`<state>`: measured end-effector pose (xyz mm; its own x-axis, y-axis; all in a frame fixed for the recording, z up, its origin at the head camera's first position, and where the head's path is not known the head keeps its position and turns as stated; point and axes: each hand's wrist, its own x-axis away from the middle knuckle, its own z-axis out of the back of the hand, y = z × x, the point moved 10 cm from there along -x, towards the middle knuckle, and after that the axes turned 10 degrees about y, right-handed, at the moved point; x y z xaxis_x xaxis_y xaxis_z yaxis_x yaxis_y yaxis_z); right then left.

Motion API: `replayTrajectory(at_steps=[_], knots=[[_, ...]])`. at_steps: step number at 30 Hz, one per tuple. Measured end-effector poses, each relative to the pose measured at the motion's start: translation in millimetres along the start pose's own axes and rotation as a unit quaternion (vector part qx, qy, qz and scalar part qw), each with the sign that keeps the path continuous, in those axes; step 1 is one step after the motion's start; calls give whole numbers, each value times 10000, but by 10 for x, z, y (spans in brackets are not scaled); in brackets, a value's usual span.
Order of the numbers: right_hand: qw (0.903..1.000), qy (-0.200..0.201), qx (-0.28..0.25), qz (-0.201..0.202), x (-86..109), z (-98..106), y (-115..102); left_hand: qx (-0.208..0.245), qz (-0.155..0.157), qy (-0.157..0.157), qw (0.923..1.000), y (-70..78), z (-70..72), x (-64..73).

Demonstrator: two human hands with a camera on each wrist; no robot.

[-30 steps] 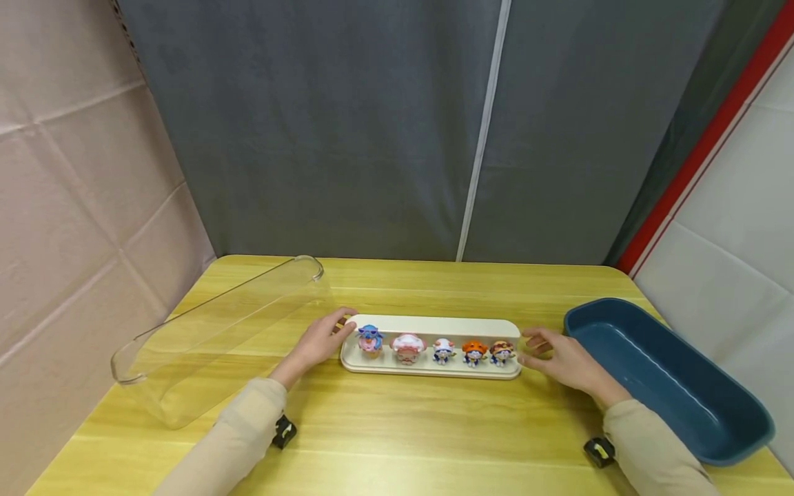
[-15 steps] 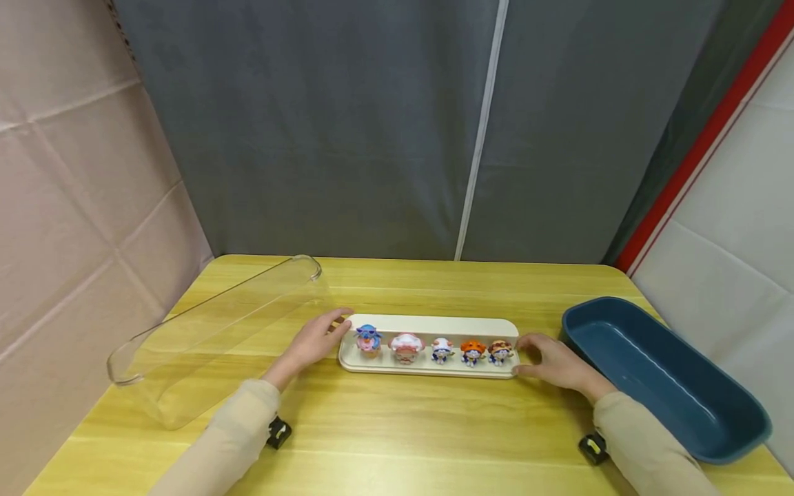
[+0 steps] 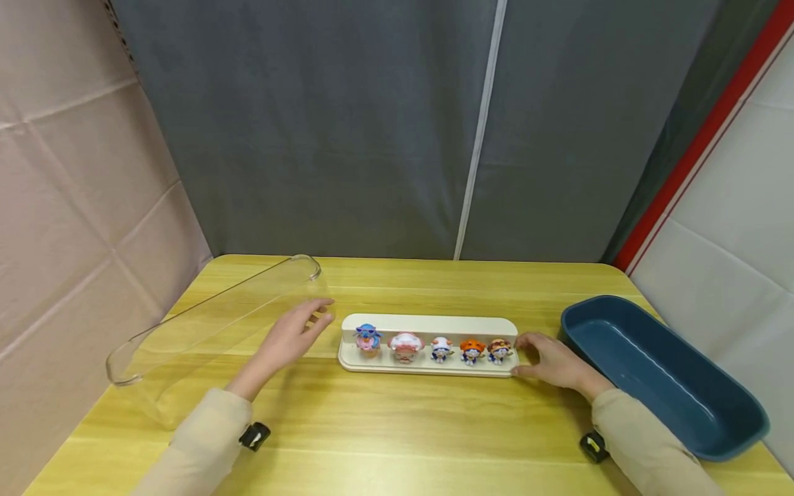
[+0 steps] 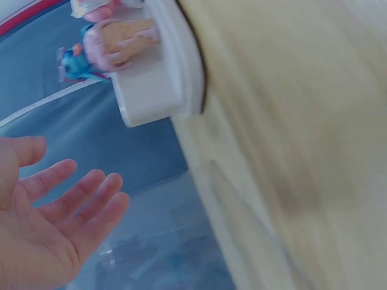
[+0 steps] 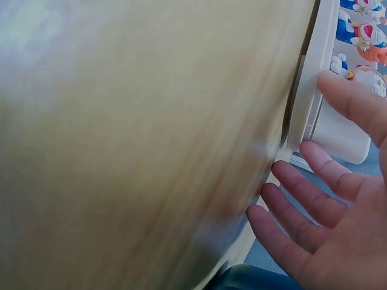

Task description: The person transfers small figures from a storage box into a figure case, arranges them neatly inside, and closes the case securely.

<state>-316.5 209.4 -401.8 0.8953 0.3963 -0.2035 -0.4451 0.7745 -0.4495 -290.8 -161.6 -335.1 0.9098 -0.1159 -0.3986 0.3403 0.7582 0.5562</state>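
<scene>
A white display base (image 3: 428,373) with a raised back step lies mid-table. Several small figurines stand on it in a row: a blue-and-pink one (image 3: 368,339) at the left, a pink-and-white one (image 3: 406,347), and smaller ones with white, orange and brown tops to the right. My left hand (image 3: 290,337) is off the base's left end, fingers extended, with nothing in it, near the clear cover (image 3: 217,331). In the left wrist view its palm and spread fingers show. At the base's right end my right hand (image 3: 558,362) rests with thumb and index fingertip at the edge, its fingers loosely extended.
The long clear cover lies slanted across the table's left side. A dark blue basin (image 3: 670,386) stands on the right, close behind my right hand. A grey curtain (image 3: 341,138) hangs beyond the table's back edge.
My left hand has moved left, away from the base and towards the clear cover. My right hand has come in to the base's right end. The figurines keep their places on it.
</scene>
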Motion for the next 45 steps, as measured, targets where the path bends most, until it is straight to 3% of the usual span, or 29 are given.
replayTrajectory(at_steps=[7, 14, 17, 21, 23, 26, 29, 33, 39, 41, 45], knots=[[10000, -28, 56, 75, 5, 9, -27, -148, -219, 249, 9993, 108, 270, 41], [9999, -90, 55, -38, 10, -7, -19, -750, -517, 679, 9935, 156, 594, 96], [9999, -89, 72, -35, 12, -11, -16, -1161, -902, 1005, 9840, 210, 736, 117], [10000, -75, 49, -8, 19, -6, -30, -1775, -1441, 1444, 9627, 304, 917, 169], [10000, -78, 49, -11, 23, -7, -36, -2066, -1533, 1503, 9546, 316, 994, 197], [9999, -75, 73, -31, 24, -8, -34, -2430, -1541, 1334, 9484, 284, 1069, 235], [9999, -52, 108, -33, 21, -7, -25, -2622, -1507, 989, 9480, 212, 1099, 272], [9999, -18, 106, -31, 18, -1, -13, -2700, -1319, 523, 9524, 45, 1100, 317], [9999, -23, 89, -78, 19, -15, 10, -2634, -692, -169, 9620, -307, 1053, 374], [9999, -22, 84, -130, 22, -16, 21, -2536, -598, -260, 9651, -386, 1045, 384], [9998, -45, 74, -189, 27, -25, 33, -2400, -722, -205, 9679, -455, 1046, 400]])
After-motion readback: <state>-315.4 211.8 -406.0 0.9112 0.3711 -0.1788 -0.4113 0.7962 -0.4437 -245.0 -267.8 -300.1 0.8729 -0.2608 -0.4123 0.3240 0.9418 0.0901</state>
